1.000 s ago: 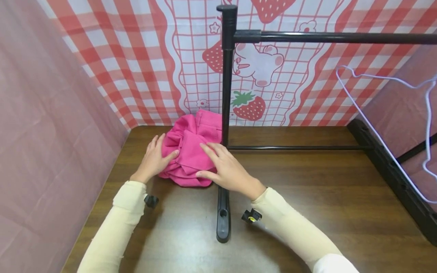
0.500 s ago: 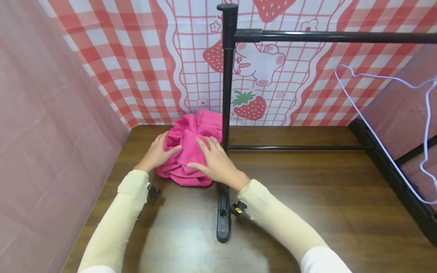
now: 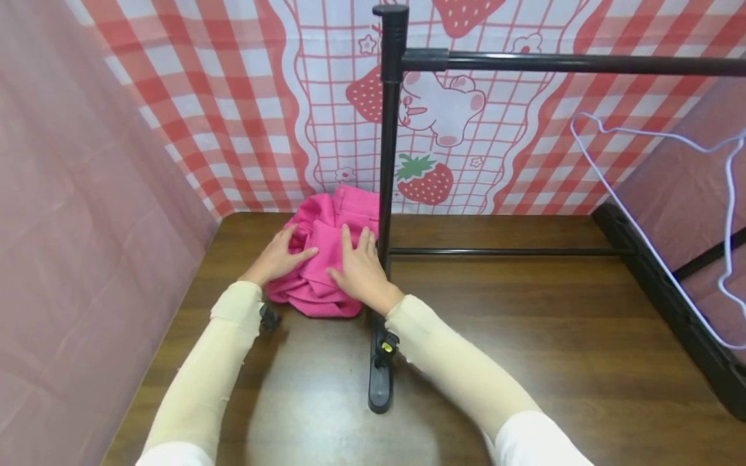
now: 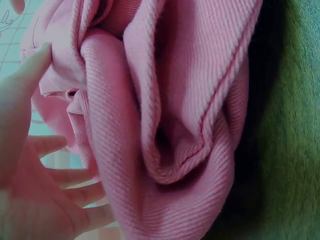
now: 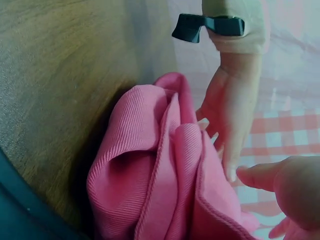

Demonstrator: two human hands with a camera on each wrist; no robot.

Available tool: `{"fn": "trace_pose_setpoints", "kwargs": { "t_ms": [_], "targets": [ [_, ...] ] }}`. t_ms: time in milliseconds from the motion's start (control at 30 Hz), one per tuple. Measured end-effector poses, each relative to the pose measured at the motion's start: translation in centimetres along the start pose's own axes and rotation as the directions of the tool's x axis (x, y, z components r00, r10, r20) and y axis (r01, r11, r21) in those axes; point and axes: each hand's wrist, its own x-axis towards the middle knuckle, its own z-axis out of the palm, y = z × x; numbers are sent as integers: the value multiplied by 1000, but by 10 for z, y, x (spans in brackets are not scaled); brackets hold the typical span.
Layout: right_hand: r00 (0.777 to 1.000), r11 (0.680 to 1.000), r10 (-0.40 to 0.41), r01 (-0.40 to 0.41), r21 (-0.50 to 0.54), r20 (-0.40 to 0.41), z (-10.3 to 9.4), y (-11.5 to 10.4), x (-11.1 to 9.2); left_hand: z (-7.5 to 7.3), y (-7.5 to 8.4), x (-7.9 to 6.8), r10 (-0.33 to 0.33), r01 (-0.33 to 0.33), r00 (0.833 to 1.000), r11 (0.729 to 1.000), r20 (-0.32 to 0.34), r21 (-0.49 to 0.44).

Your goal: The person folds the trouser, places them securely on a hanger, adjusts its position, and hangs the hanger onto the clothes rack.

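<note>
A crumpled pink twill garment (image 3: pixel 326 241) with a waistband lies bunched on the wooden table, left of the rack's upright. My left hand (image 3: pixel 276 262) is at its left side, thumb over the cloth and fingers spread. In the left wrist view, those fingers (image 4: pixel 82 192) are extended beside the folds of the garment (image 4: pixel 185 135). My right hand (image 3: pixel 362 270) lies over the garment's right part, close to the upright, with fingers extended. In the right wrist view its thumb (image 5: pixel 265 176) is apart from the folds. Whether the hands press the cloth cannot be told.
A black garment rack has an upright (image 3: pixel 388 162), a top bar (image 3: pixel 553 63), a low crossbar (image 3: pixel 513 252) and a foot (image 3: pixel 380 388) near my right wrist. A lilac hanger (image 3: pixel 635 226) is at the right. Checked strawberry cloth (image 3: pixel 233 110) backs the table (image 3: pixel 524 336).
My right hand has moved left and slightly up over the garment. The left hand has shifted right and inward. The garment stays nearly in place.
</note>
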Motion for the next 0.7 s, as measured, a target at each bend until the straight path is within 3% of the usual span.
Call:
{"fn": "trace_pose_setpoints", "kwargs": {
  "t_ms": [333,567,700],
  "targets": [
    [986,986,162,-164,41,41,8,-2,21,-1,-3,3,16,-12,995,999,94,-50],
    [968,972,235,-233,-30,85,12,-3,34,-1,-3,8,52,-48,990,998,134,-34],
    [956,961,271,-264,-78,115,13,-6,40,-1,-3,9,26,-22,989,999,146,-31]
  ]
}}
